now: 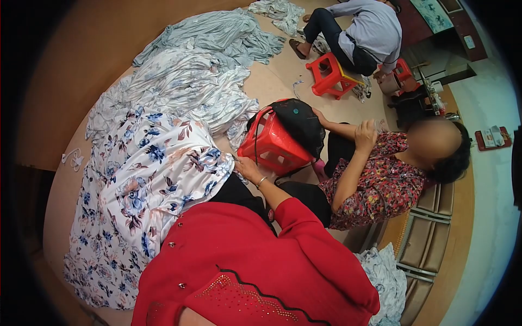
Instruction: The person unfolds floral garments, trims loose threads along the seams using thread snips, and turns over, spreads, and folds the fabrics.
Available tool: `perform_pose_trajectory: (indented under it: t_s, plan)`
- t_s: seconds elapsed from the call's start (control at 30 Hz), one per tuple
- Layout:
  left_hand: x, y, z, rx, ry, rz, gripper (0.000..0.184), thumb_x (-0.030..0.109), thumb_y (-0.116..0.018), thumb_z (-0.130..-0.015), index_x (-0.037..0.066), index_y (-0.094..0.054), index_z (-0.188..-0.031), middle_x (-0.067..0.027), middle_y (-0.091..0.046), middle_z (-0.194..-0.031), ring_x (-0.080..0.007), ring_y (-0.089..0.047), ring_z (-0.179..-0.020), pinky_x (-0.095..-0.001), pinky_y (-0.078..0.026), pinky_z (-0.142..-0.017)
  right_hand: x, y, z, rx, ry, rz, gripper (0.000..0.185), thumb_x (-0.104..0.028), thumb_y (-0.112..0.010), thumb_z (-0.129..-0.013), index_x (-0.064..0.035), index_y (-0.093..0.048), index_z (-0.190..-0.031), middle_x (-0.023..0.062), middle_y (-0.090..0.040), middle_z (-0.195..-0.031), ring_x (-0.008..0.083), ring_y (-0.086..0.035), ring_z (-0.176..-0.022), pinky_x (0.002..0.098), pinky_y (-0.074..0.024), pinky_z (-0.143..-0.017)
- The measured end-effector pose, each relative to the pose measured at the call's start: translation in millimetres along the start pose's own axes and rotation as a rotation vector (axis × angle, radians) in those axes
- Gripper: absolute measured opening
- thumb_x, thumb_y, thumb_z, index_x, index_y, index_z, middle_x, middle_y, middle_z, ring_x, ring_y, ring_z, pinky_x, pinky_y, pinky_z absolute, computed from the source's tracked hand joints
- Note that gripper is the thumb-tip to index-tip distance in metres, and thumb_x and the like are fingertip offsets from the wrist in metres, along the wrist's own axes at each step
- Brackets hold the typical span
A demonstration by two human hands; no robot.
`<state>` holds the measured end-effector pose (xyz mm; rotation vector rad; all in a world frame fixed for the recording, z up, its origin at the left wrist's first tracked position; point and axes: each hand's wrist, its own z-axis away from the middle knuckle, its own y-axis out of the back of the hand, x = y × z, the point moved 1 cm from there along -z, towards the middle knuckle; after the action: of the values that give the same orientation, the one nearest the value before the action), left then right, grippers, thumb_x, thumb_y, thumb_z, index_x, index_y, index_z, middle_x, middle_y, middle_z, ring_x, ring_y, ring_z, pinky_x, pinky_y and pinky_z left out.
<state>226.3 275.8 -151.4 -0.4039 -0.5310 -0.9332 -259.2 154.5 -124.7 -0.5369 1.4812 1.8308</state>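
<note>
White fabric with blue and brown flowers [155, 157] lies spread over my lap and runs down to the floor on the left. My right hand [250, 169], with a bangle at the wrist, grips the fabric's edge between its fingers; the fingertips are partly hidden. Just past that hand stands a red plastic stool [272, 142], with a black bag [298, 124] on top of it. My left hand is not in view. My red sweater [244, 255] fills the lower middle.
A person in a flowered blouse [375, 185] sits to my right, one hand by the black bag, the other raised. Farther off, a person in a pale shirt [372, 35] sits near a red stool [329, 76]. Heaped grey-green fabric [212, 38] and other cloth [386, 282] lie around.
</note>
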Motion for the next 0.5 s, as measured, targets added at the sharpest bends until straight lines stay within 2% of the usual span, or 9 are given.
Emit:
perform_pose_trajectory:
  t_s: [0.13,0.2,0.23,0.27,0.33,0.4,0.43,0.5]
  plan:
    - [-0.6,-0.2,-0.5,-0.004,0.005,-0.004,0.051,0.039,-0.054,-0.081,0.006,-0.046,-0.119,-0.0070,-0.052,-0.113,-0.0215,-0.050,-0.102,-0.0351,-0.040,-0.087,17.0,-4.1,-5.3,-0.076,0.014,-0.015,0.043,-0.043,-0.043,-0.079,-0.0028,-0.059,-0.077,0.0217,-0.058,-0.076,0.0375,-0.055,-0.077,0.0423,-0.0412,-0.066]
    - [-1.2,1.0,0.0,-0.003,0.007,-0.005,0.051,0.038,-0.054,-0.081,0.006,-0.046,-0.119,-0.0069,-0.052,-0.113,-0.0214,-0.050,-0.101,-0.0351,-0.040,-0.086,26.9,-9.1,-6.5,-0.139,-0.040,-0.008,0.049,-0.045,-0.042,-0.081,0.0006,-0.058,-0.077,0.0225,-0.058,-0.072,0.0349,-0.057,-0.067,0.0408,-0.0419,-0.059]
    - [-1.1,1.7,0.3,-0.002,0.008,-0.005,0.051,0.038,-0.054,-0.081,0.006,-0.046,-0.119,-0.0069,-0.052,-0.113,-0.0213,-0.051,-0.101,-0.0351,-0.041,-0.086,35.0,-12.8,-6.3,-0.139,-0.040,-0.009,0.049,-0.045,-0.042,-0.081,0.0006,-0.058,-0.077,0.0225,-0.058,-0.072,0.0349,-0.057,-0.067,0.0408,-0.0419,-0.059]
    - [-1.1,2.3,0.3,-0.001,0.008,-0.006,0.050,0.038,-0.054,-0.081,0.006,-0.046,-0.119,-0.0069,-0.052,-0.112,-0.0213,-0.051,-0.101,-0.0350,-0.041,-0.086,42.5,-17.1,-5.4,-0.174,-0.008,-0.046,0.052,-0.049,-0.043,-0.080,0.0010,-0.056,-0.074,0.0191,-0.054,-0.064,0.0305,-0.053,-0.056,0.0396,-0.0385,-0.050]
    - [-1.7,3.7,0.6,-0.001,0.010,-0.004,0.050,0.038,-0.054,-0.081,0.006,-0.046,-0.119,-0.0068,-0.052,-0.112,-0.0212,-0.051,-0.101,-0.0350,-0.041,-0.086,33.4,-13.3,-1.9,-0.211,0.025,-0.083,0.056,-0.053,-0.044,-0.079,0.0013,-0.055,-0.072,0.0157,-0.051,-0.056,0.0260,-0.049,-0.044,0.0383,-0.0350,-0.041]
    - [-2.5,5.0,1.4,0.000,0.013,-0.006,0.050,0.037,-0.054,-0.081,0.006,-0.046,-0.118,-0.0067,-0.053,-0.112,-0.0211,-0.051,-0.100,-0.0349,-0.041,-0.086,-10.9,10.1,11.5,-0.359,-0.644,-0.438,0.057,-0.059,-0.046,-0.076,-0.0026,-0.052,-0.071,0.0044,-0.038,-0.048,0.0141,-0.033,-0.035,0.0307,-0.0226,-0.032]
    - [-2.4,4.7,1.4,-0.001,0.015,-0.004,0.050,0.037,-0.055,-0.081,0.006,-0.046,-0.118,-0.0067,-0.053,-0.112,-0.0211,-0.051,-0.100,-0.0349,-0.041,-0.086,-10.0,8.4,11.1,-0.360,-0.645,-0.438,0.057,-0.059,-0.046,-0.076,-0.0026,-0.052,-0.071,0.0044,-0.038,-0.048,0.0141,-0.033,-0.035,0.0307,-0.0226,-0.032]
    - [-2.6,7.0,2.4,0.000,0.015,-0.005,0.049,0.037,-0.055,-0.081,0.006,-0.047,-0.118,-0.0066,-0.053,-0.111,-0.0210,-0.051,-0.100,-0.0348,-0.041,-0.085,-4.5,1.8,9.5,-0.335,-0.695,-0.439,0.055,-0.063,-0.046,-0.073,-0.0080,-0.047,-0.072,-0.0021,-0.026,-0.046,0.0088,-0.022,-0.034,0.0260,-0.0156,-0.034]
